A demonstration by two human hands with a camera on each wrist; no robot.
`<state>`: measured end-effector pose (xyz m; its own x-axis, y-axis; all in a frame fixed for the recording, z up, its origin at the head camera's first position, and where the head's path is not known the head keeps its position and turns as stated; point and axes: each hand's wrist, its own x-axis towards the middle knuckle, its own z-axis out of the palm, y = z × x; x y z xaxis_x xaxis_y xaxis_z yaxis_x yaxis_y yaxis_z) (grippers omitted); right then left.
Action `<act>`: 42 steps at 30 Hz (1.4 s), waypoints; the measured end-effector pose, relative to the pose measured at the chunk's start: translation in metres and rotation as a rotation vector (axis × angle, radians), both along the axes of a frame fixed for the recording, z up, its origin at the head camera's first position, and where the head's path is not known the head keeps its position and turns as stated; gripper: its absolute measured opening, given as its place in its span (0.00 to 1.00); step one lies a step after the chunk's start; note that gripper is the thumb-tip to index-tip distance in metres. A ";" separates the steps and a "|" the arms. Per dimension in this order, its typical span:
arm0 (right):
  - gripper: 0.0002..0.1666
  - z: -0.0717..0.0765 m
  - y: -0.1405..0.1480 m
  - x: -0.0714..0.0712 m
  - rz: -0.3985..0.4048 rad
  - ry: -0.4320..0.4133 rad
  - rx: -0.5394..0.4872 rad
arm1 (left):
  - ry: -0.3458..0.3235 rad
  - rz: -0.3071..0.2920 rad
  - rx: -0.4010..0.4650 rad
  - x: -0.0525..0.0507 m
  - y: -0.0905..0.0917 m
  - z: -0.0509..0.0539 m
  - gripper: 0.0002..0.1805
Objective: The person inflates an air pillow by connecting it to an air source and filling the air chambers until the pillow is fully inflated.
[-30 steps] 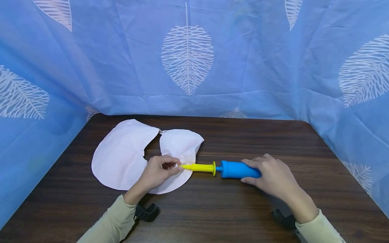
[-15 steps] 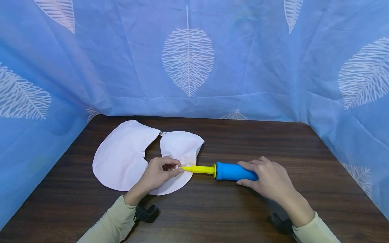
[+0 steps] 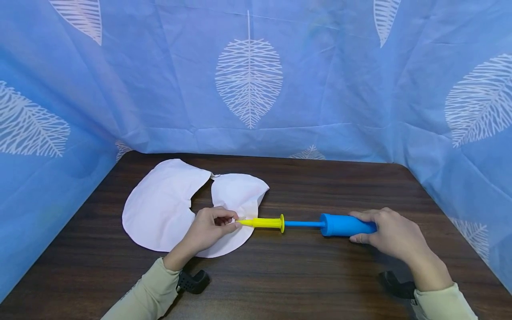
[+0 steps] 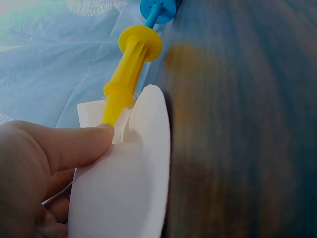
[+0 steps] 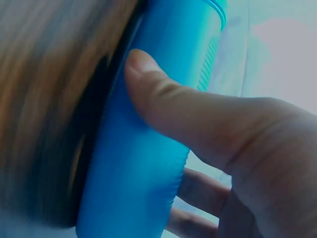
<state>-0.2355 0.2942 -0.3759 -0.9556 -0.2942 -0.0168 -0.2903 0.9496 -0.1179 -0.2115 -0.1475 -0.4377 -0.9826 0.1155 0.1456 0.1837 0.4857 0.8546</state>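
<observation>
A blue hand pump (image 3: 340, 225) lies across the middle right of the table in the head view, its blue rod drawn out between the barrel and the yellow nozzle section (image 3: 267, 222). My right hand (image 3: 394, 235) grips the barrel, thumb along one side and fingers on the other. With thumb and fingers, my left hand (image 3: 208, 229) pinches the spot where the nozzle tip meets a flat white U-shaped inflatable (image 3: 160, 209), perhaps a neck pillow. In the left wrist view the thumb (image 4: 79, 146) lies against the tip, and the valve itself is mostly hidden.
The dark wooden table (image 3: 280, 284) is bordered at the back and sides by a blue curtain (image 3: 320, 89) with white leaf prints. Black wrist straps (image 3: 194, 282) sit on both forearms, close above the tabletop.
My right hand first pushed the pump barrel left against the yellow flange, then pulled it back right, exposing a long stretch of rod. The left hand and white inflatable stayed nearly still.
</observation>
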 end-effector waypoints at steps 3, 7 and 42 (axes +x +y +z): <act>0.44 0.002 0.012 -0.003 -0.032 -0.032 0.004 | 0.000 -0.002 0.002 0.000 0.000 0.000 0.05; 0.45 0.003 0.020 -0.006 -0.055 -0.059 0.003 | -0.001 -0.001 0.004 0.001 -0.001 0.001 0.05; 0.38 -0.018 -0.075 0.014 0.200 0.270 -0.062 | -0.041 0.000 0.008 0.002 0.003 0.004 0.05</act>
<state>-0.2211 0.2192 -0.3938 -0.8461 -0.4690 0.2533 -0.4991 0.8640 -0.0672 -0.2091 -0.1443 -0.4339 -0.9877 0.1148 0.1066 0.1490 0.4785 0.8654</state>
